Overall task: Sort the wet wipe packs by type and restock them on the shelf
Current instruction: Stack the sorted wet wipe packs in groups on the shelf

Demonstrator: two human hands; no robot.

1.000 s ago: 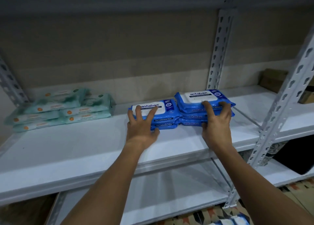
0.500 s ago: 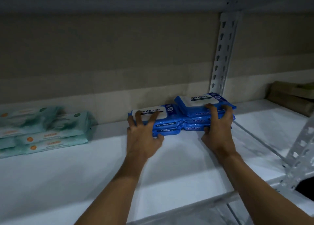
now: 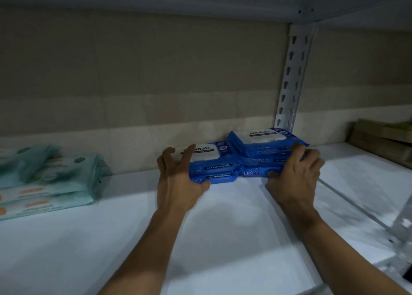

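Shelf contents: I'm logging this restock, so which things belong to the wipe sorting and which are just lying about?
Job:
blue wipe packs
teal wipe packs
left hand
right hand
shelf board

Lying about:
brown boxes
slotted upright

We're seeing two stacks of blue plastic antabax wipe packs with white label lids: the left blue stack is showing two packs, the right blue stack three, so we're counting five blue packs. We're seeing pale green soft wipe packs with orange markings piled at the left; blur is blocking an exact count, at least four are showing. We're counting two bare hands: left hand, right hand. We're seeing one white flat shelf board, one grey perforated metal upright at the back, another partly showing at the right edge. Brown cardboard boxes are sitting far right; number unclear.
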